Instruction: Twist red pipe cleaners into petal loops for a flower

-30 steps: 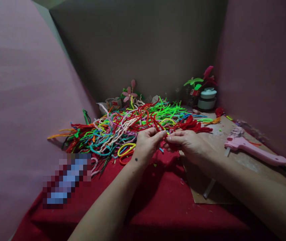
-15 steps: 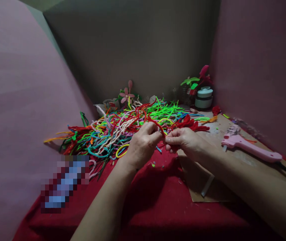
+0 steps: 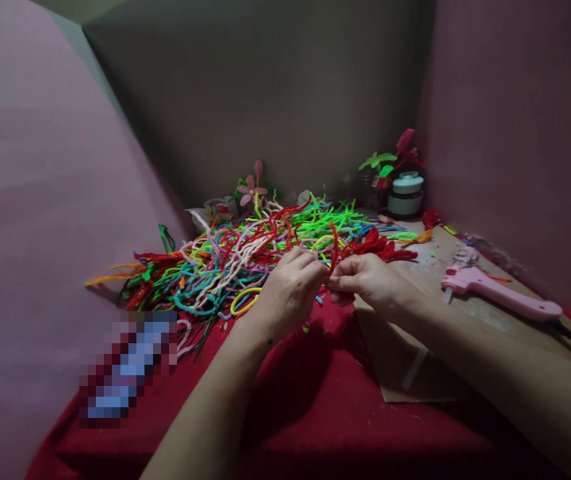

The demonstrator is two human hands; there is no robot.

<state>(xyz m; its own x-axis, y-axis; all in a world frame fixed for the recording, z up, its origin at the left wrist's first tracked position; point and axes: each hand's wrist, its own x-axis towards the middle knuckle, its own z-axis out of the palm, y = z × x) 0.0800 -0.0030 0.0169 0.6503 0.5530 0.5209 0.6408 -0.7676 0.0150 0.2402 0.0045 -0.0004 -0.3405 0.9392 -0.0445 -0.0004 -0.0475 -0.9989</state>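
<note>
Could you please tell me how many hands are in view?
2: the left hand, left of centre, and the right hand, just right of it, close together at a red fuzzy stem. Some of their fingertips are hidden.

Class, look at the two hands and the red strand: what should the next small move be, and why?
Probably, the left hand should bend the red strand down: its end stands up between the hands, close to the left one, while the right hand seems to pinch it lower down and could steady it.
</note>
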